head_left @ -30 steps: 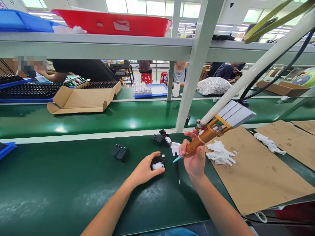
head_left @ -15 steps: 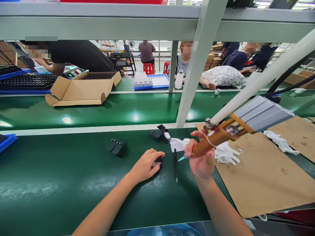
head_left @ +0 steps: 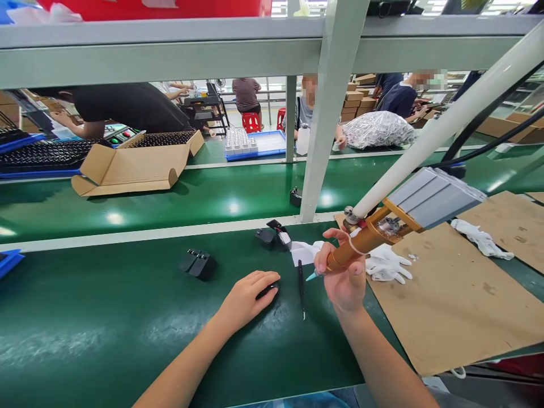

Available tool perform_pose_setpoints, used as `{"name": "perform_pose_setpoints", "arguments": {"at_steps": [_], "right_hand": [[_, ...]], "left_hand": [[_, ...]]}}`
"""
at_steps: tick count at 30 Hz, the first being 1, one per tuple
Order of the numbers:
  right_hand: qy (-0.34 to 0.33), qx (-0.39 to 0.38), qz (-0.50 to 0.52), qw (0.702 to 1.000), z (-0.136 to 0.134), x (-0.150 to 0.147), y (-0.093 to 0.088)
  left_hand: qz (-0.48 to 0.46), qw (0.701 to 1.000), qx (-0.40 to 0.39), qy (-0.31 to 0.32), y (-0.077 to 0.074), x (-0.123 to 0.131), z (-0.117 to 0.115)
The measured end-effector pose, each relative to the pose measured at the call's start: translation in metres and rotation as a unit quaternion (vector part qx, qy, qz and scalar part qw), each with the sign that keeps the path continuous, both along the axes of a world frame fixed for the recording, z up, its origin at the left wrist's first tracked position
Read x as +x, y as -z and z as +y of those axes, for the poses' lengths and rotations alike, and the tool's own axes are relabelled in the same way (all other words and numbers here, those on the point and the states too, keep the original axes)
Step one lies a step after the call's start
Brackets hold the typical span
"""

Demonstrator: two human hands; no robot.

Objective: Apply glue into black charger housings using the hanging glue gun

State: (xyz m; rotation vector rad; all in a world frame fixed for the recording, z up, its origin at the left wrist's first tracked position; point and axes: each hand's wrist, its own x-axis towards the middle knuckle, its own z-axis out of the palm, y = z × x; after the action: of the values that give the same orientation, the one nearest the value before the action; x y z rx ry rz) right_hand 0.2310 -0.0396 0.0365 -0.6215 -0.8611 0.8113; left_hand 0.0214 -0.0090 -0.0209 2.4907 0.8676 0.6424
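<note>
Holding small black plastic piece in bare L hand, at approx. centre of dark-green smooth bench top. Fingers & thumb curled round it, clamped on; mostly hidden by hand, so can't tell its full shape, nor whether resting on bench.

Gripping gold-coloured metal cylinder dispenser in bare R hand, fingers wrapped round barrel. Tilted, w/ light-blue tapered nozzle pointing down-left, & joined at upper end to grey ribbed block. Behind it, running up to the right: thick white pole.

Btwn L hand & nozzle: slim black tool w/ silver tip, lying lengthwise. At its far end, flat white sheet. Just beyond, on bench: pair of black plastic casings, close together. Farther left, well apart: black plastic block w/ metal prongs.

To the right: crumpled white glove on flat brown cardboard sheet; another limp white glove farther right.

Past bench edge: glossy green belt, w/ small black item nr white metal post. Beyond: opened brown cardboard box, blue-rimmed tray, bulging clear plastic bag & co-worker in black top, bent over.
</note>
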Motion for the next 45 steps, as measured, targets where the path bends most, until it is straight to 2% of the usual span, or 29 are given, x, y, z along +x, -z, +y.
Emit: {"name": "perform_pose_setpoints", "arguments": {"at_steps": [6,8,11,13,14,15,17,19,21,23,31,33,34,35,36,38,39,40,42,45], "right_hand": [[-0.001,0.008,0.007,1.0,0.0,0.0,0.001],[0.004,0.003,0.004,1.0,0.001,0.001,0.001],[0.01,-0.01,-0.009,1.0,0.002,0.002,0.001],[0.012,-0.008,-0.01,1.0,0.002,0.003,0.001],[0.012,-0.005,-0.007,1.0,0.002,0.002,0.0],[0.013,-0.001,-0.003,1.0,0.002,0.002,0.0],[0.02,0.003,0.0,1.0,0.003,0.001,0.0],[0.031,0.005,0.0,1.0,0.003,0.001,0.0],[0.041,0.005,-0.003,0.999,0.004,0.002,0.0],[0.046,0.002,-0.01,0.999,0.005,0.003,0.002],[0.045,-0.005,-0.012,0.999,0.008,0.008,0.007],[0.045,-0.005,-0.004,0.999,0.008,0.007,0.006],[0.043,-0.005,-0.003,0.999,0.008,0.007,0.006],[0.041,-0.003,-0.003,0.999,0.008,0.007,0.005],[0.039,-0.001,-0.002,0.999,0.008,0.007,0.005],[0.036,0.001,-0.002,0.999,0.008,0.007,0.004],[0.035,0.002,-0.002,0.999,0.007,0.007,0.004],[0.034,0.003,-0.002,0.999,0.007,0.008,0.005],[0.032,0.004,-0.001,0.999,0.006,0.009,0.006],[0.026,0.009,0.003,1.0,0.006,0.008,0.007]], "left_hand": [[0.086,0.993,0.06,-0.048,0.01,0.009,-0.008],[0.102,0.991,0.057,-0.071,0.014,0.012,-0.011],[0.052,0.995,-0.017,-0.089,0.017,0.012,-0.011],[-0.047,0.982,-0.137,-0.118,0.016,0.011,-0.011],[-0.115,0.958,-0.223,-0.138,0.013,0.011,-0.01],[-0.188,0.916,-0.318,-0.155,0.011,0.011,-0.01],[-0.319,0.799,-0.484,-0.159,0.005,0.012,-0.01],[-0.406,0.694,-0.58,-0.128,-0.001,0.012,-0.01],[-0.45,0.637,-0.618,-0.099,-0.004,0.012,-0.01],[-0.47,0.617,-0.626,-0.078,-0.006,0.012,-0.011],[-0.454,0.673,-0.583,-0.044,-0.005,0.008,-0.014],[-0.433,0.699,-0.567,-0.054,-0.004,0.006,-0.014],[-0.412,0.727,-0.545,-0.068,-0.003,0.005,-0.013],[-0.38,0.769,-0.507,-0.087,-0.002,0.003,-0.011],[-0.332,0.824,-0.446,-0.111,-0.002,0.0,-0.01],[-0.191,0.934,-0.255,-0.164,-0.001,-0.004,-0.004],[-0.106,0.965,-0.146,-0.191,-0.002,-0.007,-0.001],[-0.023,0.974,-0.046,-0.219,-0.002,-0.01,0.003],[0.11,0.95,0.097,-0.275,-0.005,-0.016,0.009],[0.226,0.892,0.193,-0.342,-0.007,-0.027,0.014]]}}
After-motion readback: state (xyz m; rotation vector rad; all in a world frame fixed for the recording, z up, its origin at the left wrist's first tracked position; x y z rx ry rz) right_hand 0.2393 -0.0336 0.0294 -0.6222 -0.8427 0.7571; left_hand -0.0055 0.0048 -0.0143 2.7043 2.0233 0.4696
